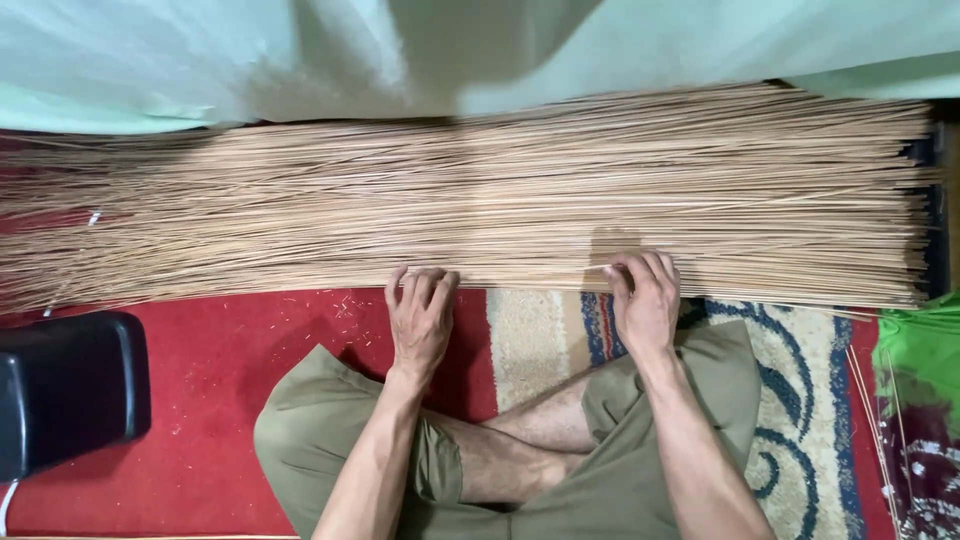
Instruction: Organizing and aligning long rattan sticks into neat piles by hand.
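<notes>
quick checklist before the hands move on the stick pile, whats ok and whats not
1. Left hand on the near edge of the pile of thin sticks: ok.
2. Right hand on the same edge: ok.
3. Fingers closed on any sticks: cannot tell.
4. Stick ends level at the right end: ok; the left end fans out: not ok.
5. Loose sticks lie apart on the patterned rug: not ok.
6. Black container clear of both hands: ok.

Sticks [480, 200]: thin, dry, pale tan plant fibre, matt, slightly rough. Rug [530, 340]: woven pile, matt, red, cream and blue. Shorts [620, 490]: olive cloth, matt, smooth. Box [65, 390]: black plastic, semi-gloss. Backdrop sheet [150, 60]: pale green cloth, soft folds. Bag [920, 350]: green, glossy plastic.
</notes>
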